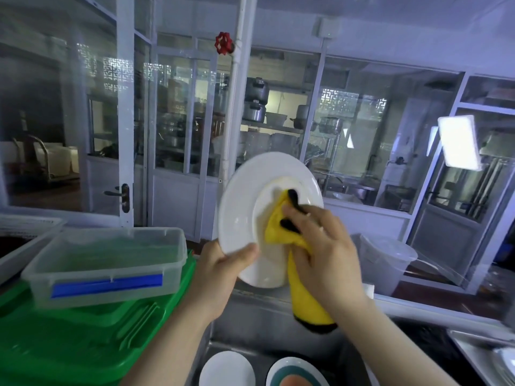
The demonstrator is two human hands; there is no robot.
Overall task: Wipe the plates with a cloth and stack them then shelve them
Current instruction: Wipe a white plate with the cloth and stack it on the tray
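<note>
hands [278, 263], round glossy plate [242, 207], soft cloth [278, 232]

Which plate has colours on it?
The plate at the bottom right, with a teal ring and orange middle. The held plate and the bottom-left plate are plain white.

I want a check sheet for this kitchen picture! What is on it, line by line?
Surface: steel sink below the hands.
Job's things: white plate held up tilted; yellow cloth pressed on its middle; two more plates low in the sink.
Clutter: clear lidded box on green trays.
Hands: left hand grips the plate's lower rim; right hand holds the cloth.
Cables: nothing seen.
Surroundings: glass partitions, a red valve, pots on shelves behind.
</note>
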